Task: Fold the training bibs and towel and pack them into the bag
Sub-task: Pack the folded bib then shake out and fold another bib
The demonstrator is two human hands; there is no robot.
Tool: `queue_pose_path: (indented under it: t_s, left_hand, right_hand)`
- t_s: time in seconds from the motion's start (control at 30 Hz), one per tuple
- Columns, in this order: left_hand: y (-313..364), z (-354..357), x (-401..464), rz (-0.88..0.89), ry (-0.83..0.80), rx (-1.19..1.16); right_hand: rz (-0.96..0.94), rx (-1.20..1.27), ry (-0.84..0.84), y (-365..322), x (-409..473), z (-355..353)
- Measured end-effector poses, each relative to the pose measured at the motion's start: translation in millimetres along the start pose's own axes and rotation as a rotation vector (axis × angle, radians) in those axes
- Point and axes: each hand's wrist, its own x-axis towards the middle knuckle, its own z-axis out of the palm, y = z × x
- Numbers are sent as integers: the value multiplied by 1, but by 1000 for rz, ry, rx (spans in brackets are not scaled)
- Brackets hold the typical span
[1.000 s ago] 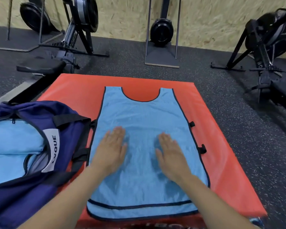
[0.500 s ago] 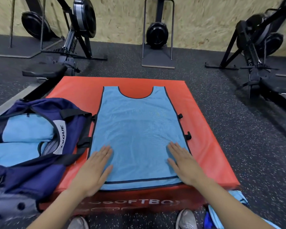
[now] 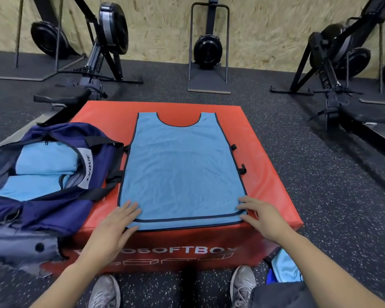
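Right, head view, the only 1 we get: a blue bib (image 3: 182, 170) lies flat, neck hole away from the person, on a red foam box (image 3: 267, 187). Left hand (image 3: 113, 227) rests flat, fingers straight, on the near left corner of the hem; nothing gripped. Right hand (image 3: 260, 213) sits at the near right corner, fingers bent down onto the edge, though whether it actually pinches the cloth I cannot tell. A navy bag (image 3: 45, 210) lies open just left of the bib, touching its side, with 2 folded blue pieces (image 3: 45, 161) already inside (good sign). More blue cloth (image 3: 287, 270) waits on the floor by the right shoe.

The step looks like starting the fold. To do it well, I'd say pinch both near corners evenly, lift the hem together, carry it straight towards the neck hole, and line up the dark trim before pressing flat. Mesh slides easily, so uneven pulling would skew it.
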Motion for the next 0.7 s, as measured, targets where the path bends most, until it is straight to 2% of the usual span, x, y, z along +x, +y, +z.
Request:
queue_pose_path:
  t_s: [0.2, 0.4, 0.53, 0.7]
  left_hand:
    - [14, -5, 0, -20, 96, 7]
    - [22, -13, 1, -8, 102, -31]
    - [26, -22, 0, -18, 91, -64]
    - [20, -27, -8, 31, -22, -6]
  right_hand:
    - [-14, -29, 49, -12, 5, -4]
    - [-110, -10, 74, -18, 1, -8]
    - [-213, 23, 9, -18, -2, -11]
    - [-155, 48, -119, -14, -5, -10]
